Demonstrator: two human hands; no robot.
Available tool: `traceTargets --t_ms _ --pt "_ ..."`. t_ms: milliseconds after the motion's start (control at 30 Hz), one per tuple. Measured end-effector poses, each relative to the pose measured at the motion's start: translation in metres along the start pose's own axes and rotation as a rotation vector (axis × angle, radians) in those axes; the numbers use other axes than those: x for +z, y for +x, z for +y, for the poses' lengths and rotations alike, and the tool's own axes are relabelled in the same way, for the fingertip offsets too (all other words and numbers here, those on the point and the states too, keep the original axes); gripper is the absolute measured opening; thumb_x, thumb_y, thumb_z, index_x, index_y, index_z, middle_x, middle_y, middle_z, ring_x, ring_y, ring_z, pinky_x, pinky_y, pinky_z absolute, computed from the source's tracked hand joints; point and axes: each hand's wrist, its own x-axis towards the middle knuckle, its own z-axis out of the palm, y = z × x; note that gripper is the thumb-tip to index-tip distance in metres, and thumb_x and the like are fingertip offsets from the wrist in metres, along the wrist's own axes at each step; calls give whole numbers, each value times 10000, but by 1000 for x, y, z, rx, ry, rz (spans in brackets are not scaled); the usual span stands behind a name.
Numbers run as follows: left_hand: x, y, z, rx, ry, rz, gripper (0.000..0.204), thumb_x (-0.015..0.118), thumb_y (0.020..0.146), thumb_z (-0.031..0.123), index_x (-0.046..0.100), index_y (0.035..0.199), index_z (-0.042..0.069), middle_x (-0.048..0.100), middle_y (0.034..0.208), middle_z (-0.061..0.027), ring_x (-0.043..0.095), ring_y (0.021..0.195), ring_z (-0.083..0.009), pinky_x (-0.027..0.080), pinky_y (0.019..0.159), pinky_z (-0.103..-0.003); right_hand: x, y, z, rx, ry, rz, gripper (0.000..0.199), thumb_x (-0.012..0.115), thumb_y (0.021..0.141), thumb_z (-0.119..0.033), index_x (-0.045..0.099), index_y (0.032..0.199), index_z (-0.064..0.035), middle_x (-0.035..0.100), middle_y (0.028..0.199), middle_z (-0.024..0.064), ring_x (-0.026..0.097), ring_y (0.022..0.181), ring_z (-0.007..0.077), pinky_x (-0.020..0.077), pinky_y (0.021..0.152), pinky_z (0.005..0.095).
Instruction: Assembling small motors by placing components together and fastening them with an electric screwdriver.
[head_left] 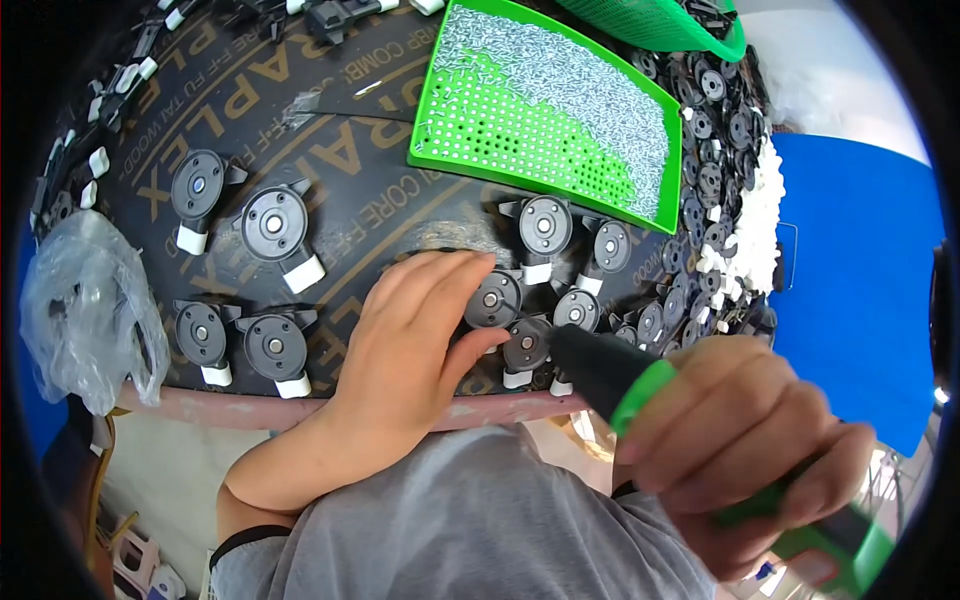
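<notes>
My right hand (750,440) is wrapped round a green-and-black electric screwdriver (600,370). Its black nose points left and comes down beside a black round plastic part (526,343) at the table's near edge; the bit's tip cannot be made out. Curved round another black disc part (494,299), with a white stub hidden, is my left hand (410,325): fingertips at its far side, thumb at its near side. The thumb also lies close to the part by the screwdriver. Further such parts with white stubs, among them one disc (545,225) and another (577,311), stand close by.
A green perforated tray (480,175) of small silver screws stands beyond my hands. Several finished-looking discs (275,223) lie at left, near a clear plastic bag (95,310). Heaped black parts (700,180), white pieces (750,230) and a green basket (660,30) line the right and far side.
</notes>
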Motion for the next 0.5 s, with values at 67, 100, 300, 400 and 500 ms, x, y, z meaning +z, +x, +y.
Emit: traceTargets --t_ms 67,100,300,400,500 --pt "0 -1 -2 -7 5 4 537 762 815 137 550 1288 -2 598 1245 -167 546 1161 -380 433 988 -458 2 -1 13 4 27 -61 201 570 975 -201 441 1064 -75 550 750 73 569 538 169 533 491 307" --pt "-1 -3 -3 -12 7 8 536 762 814 136 551 1287 0 597 1241 -169 546 1159 -379 434 986 -459 3 -2 20 6 51 -123 223 596 967 -183 421 1063 -84 554 754 79 572 531 171 532 488 308" --pt "-1 1 3 -18 -13 -5 522 756 818 132 551 1279 -3 598 1217 -169 545 1149 -378 430 990 -461 -6 -1 20 70 24 -147 275 617 951 -143 386 1085 -78 552 752 77 573 539 171 523 487 315" --pt "-2 1 5 -16 7 -4 516 751 816 125 550 1273 -6 599 1209 -169 547 1141 -378 429 991 -462 -9 1 23 77 10 -181 276 622 947 -139 389 1081 -76 553 754 81 575 543 174 520 490 316" --pt "-2 2 4 5 28 2 514 751 808 119 550 1263 -9 598 1204 -169 549 1136 -377 431 985 -463 -12 5 25 93 11 -247 276 630 942 -133 396 1076 -72 559 759 87 573 544 183 518 498 326"
